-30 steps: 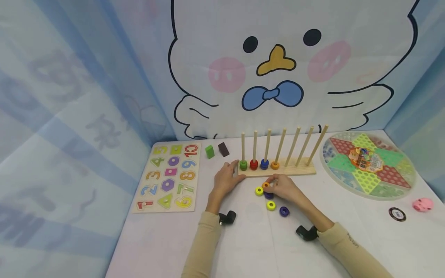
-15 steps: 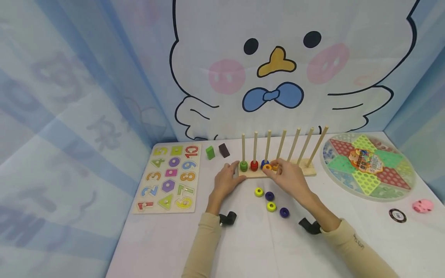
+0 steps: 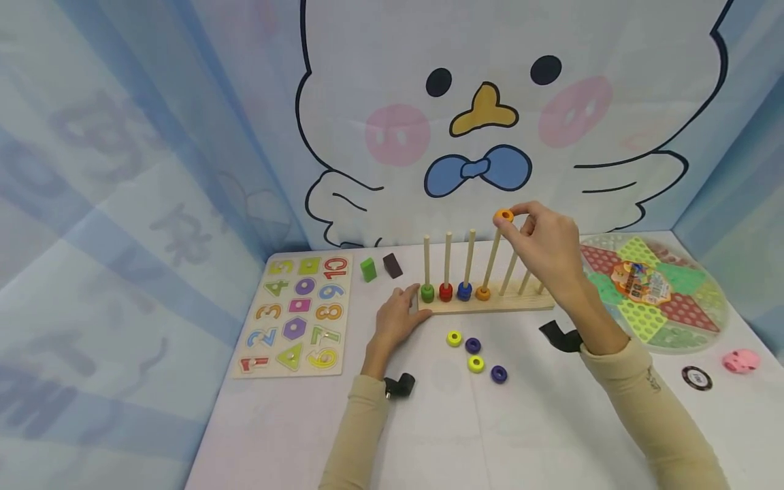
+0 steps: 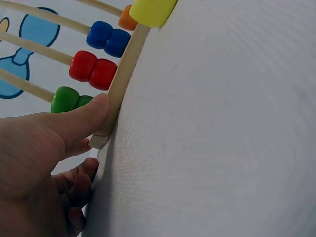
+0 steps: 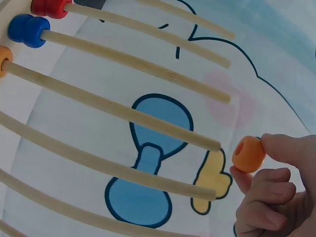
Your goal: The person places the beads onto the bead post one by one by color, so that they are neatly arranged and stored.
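A: What does the right grip (image 3: 547, 246) have hold of?

B: An orange bead (image 5: 251, 155). It sits right out at the fingertips, pinched between thumb and forefinger, which are parted just enough to take it. The other fingers curl in below it.

A: So the palm isn't round it?

B: No, most of the bead shows. In the right wrist view its hole is turned toward the fourth peg (image 5: 108, 105), and the tip of that peg is just beside the bead, a small gap between them.

A: What's under the grip?

B: The wooden stand (image 3: 520, 301). Low on that same peg there's one more orange bead (image 3: 482, 295), well below the grip. The pegs to its left carry blue beads (image 3: 465, 292), red beads (image 3: 446, 293) and green beads (image 3: 427, 294), a pair on each.

A: And the left grip (image 3: 397, 318)?

B: It holds the stand's left end, thumb along the front edge just beside the green pair, forefinger round the end. The spread between them is about the depth of the board.

A: Anything near the grips on the counter (image 3: 453, 429)?

B: Two yellow beads (image 3: 476, 369) and two purple beads (image 3: 499, 380), lying between the two forearms, nearer the person than either grip. Past the left grip are a green block (image 3: 368, 269) and a dark block (image 3: 393, 265).
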Tool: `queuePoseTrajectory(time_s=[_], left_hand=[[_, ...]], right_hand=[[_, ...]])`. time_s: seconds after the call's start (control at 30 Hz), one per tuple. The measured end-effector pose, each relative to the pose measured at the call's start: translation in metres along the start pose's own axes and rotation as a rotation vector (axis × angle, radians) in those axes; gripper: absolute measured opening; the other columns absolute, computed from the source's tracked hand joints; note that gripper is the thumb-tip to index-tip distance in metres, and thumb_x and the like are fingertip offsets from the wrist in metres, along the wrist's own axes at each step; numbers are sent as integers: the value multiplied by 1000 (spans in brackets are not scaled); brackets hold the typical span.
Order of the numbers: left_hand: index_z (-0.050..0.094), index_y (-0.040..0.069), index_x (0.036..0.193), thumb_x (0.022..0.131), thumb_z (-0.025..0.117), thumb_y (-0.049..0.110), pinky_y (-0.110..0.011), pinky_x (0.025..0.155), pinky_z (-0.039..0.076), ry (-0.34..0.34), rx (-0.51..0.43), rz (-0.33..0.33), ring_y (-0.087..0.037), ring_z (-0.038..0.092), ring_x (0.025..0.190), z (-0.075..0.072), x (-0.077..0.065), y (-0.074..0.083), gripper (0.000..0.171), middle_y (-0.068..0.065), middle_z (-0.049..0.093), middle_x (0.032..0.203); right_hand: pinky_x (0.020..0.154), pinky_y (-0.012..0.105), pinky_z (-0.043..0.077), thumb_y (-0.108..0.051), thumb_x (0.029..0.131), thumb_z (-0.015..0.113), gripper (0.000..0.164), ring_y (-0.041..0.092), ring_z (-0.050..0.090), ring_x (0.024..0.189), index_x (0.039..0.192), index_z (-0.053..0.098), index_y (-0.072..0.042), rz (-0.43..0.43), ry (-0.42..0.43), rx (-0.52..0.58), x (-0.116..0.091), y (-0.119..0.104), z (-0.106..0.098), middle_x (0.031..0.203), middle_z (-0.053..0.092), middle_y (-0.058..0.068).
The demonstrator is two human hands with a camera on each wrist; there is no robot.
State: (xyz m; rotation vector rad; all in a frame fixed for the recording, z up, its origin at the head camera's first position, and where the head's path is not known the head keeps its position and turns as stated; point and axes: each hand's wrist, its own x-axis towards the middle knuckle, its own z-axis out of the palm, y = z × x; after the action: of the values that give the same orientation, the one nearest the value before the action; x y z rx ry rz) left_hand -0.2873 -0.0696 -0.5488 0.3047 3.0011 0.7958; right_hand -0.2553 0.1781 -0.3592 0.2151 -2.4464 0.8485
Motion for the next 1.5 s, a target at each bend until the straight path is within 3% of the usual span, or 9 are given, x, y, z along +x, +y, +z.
queuePoseTrajectory(time_s=[0.2, 0.47, 0.63, 0.73, 0.8, 0.87, 1.17, 1.33, 1.5], left_hand=[[48, 20, 141, 82, 68, 51, -25, 54, 33, -8, -17, 5, -12, 44, 65, 1, -2, 0, 70, 2, 49, 86], [48, 20, 141, 82, 68, 52, -25, 55, 34, 5, -9, 13, -12, 45, 66, 0, 0, -3, 70, 1, 50, 87], [48, 20, 140, 82, 68, 51, -25, 55, 33, 11, -23, 15, -12, 44, 66, 1, 1, -2, 69, 2, 50, 87], [48, 20, 140, 82, 69, 50, -25, 55, 33, 7, -31, 17, -12, 44, 66, 1, 1, -1, 69, 2, 50, 87], [48, 20, 140, 82, 69, 50, -25, 55, 34, 2, -29, 19, -12, 45, 66, 0, 1, 0, 69, 1, 50, 87], [48, 19, 140, 82, 69, 51, -25, 55, 34, 2, -20, 17, -12, 45, 67, 0, 1, 0, 69, 1, 51, 87], [47, 20, 141, 83, 67, 52, -25, 56, 34, -14, -4, 18, -12, 45, 68, 0, 3, 1, 70, 1, 50, 88], [47, 20, 141, 82, 68, 52, -25, 56, 34, -14, -8, 4, -12, 45, 68, 1, 3, 0, 70, 2, 50, 88], [47, 20, 141, 82, 68, 53, -25, 56, 34, -7, -13, -2, -12, 45, 68, 2, 3, -2, 70, 2, 50, 88]], right_hand=[[41, 33, 28, -45, 90, 61, 52, 20, 41, 44, 112, 63, 1, 88, -74, -26, 0, 10, 9, 58, 49, 7], [42, 33, 29, -45, 91, 60, 52, 20, 41, 46, 116, 62, 1, 89, -148, -67, -4, 14, 16, 62, 52, 8], [49, 34, 30, -34, 92, 63, 40, 19, 39, 44, 115, 65, -1, 21, -27, -5, -10, 17, 20, 56, 48, 5], [45, 30, 28, -28, 91, 65, 31, 17, 36, 42, 111, 68, -4, -13, 82, 65, -21, 23, 22, 52, 43, 2], [40, 27, 25, -26, 90, 66, 27, 15, 34, 41, 107, 69, -5, -5, 95, 110, -32, 28, 26, 51, 41, 1], [38, 25, 23, -26, 90, 67, 25, 13, 33, 40, 105, 70, -6, 29, 25, 153, -45, 33, 33, 51, 41, 0], [46, 25, 28, -27, 87, 70, 28, 12, 33, 48, 105, 68, -6, 354, -518, 307, -99, 65, 76, 52, 39, -3], [48, 24, 28, -22, 84, 72, 29, 10, 33, 46, 108, 67, -5, 359, -710, 367, -118, 74, 91, 50, 41, -4], [48, 24, 29, -21, 84, 72, 30, 10, 35, 46, 110, 67, -6, 336, -770, 359, -126, 76, 98, 53, 44, -3]])
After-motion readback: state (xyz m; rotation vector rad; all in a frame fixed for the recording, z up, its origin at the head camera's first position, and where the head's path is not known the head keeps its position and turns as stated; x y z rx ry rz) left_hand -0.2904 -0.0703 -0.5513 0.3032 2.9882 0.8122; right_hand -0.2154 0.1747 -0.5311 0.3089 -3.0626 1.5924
